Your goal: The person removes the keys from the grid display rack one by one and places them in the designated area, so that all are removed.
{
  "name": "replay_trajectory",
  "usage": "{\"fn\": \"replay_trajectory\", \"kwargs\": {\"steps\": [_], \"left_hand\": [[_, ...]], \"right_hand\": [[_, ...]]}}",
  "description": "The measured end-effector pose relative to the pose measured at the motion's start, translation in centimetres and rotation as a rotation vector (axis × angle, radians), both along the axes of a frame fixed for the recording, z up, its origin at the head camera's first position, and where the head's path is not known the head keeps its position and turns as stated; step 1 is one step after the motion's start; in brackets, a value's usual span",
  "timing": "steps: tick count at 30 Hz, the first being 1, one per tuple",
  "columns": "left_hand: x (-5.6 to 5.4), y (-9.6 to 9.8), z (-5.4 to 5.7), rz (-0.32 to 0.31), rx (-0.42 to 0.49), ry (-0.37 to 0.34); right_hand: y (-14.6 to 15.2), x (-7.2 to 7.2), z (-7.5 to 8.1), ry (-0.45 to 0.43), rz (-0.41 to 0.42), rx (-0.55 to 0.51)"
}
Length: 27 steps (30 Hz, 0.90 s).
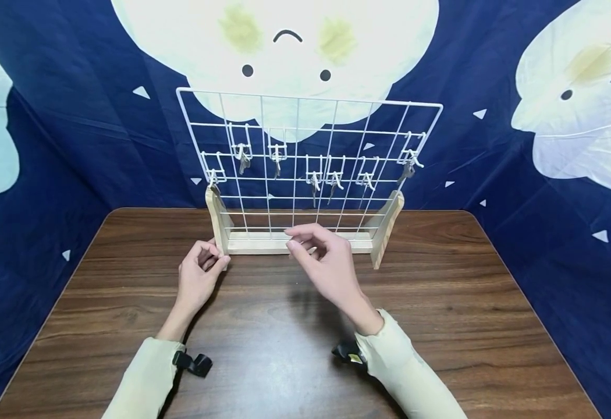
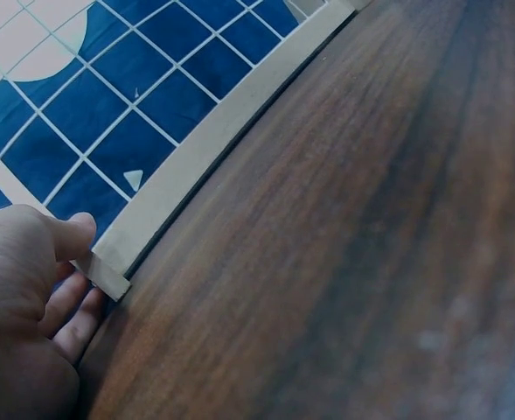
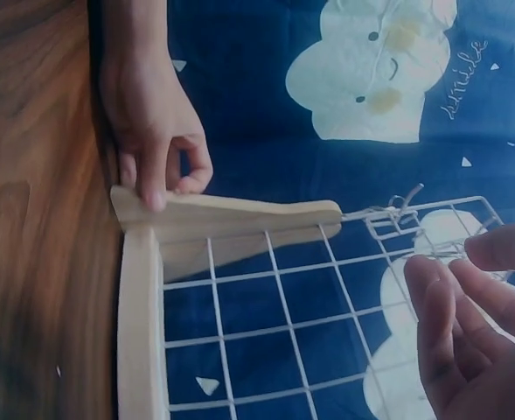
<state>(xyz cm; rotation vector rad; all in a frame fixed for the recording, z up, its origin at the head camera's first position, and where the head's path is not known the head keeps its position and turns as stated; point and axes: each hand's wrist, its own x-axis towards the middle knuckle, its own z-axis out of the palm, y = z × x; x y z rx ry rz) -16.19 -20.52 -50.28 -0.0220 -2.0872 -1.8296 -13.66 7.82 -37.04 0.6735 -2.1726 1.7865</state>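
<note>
A white wire grid rack (image 1: 311, 98) stands upright in a wooden stand (image 1: 253, 247). My left hand (image 1: 195, 273) pinches the front foot of the stand's left side panel (image 1: 215, 216), thumb on the near side; in the left wrist view the thumb (image 2: 80, 232) lies against that wood. My right hand (image 1: 331, 265) hovers before the lower grid, fingers loosely bent, thumb and index tips apart, nothing visible between them. Small white hooks (image 1: 214, 174) hang along the grid. Keys, such as a silver key (image 1: 244, 163) and a darker key (image 1: 408, 170), dangle from several of them.
The stand rests at the back of a brown wood-grain table (image 1: 441, 302). Behind it and at both sides hangs a blue cloth (image 1: 101, 145) printed with white clouds. The stand's right side panel (image 1: 387, 227) juts forward beside my right hand. Black straps (image 1: 192, 362) sit at both wrists.
</note>
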Motion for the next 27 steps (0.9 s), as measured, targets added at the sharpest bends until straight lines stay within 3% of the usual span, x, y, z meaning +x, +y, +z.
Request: {"fn": "replay_trajectory", "kwargs": {"steps": [6, 20, 27], "left_hand": [[-0.2, -0.1, 0.0, -0.002, -0.011, 0.0], [0.0, 0.0, 0.0, -0.002, 0.014, 0.001], [-0.1, -0.2, -0.2, 0.001, -0.011, 0.005]], "right_hand": [[-1.8, -0.7, 0.0, -0.032, 0.017, -0.032], [-6.2, -2.9, 1.0, -0.016, 0.017, -0.023], [-8.2, -3.8, 1.3, -0.014, 0.041, -0.08]]}}
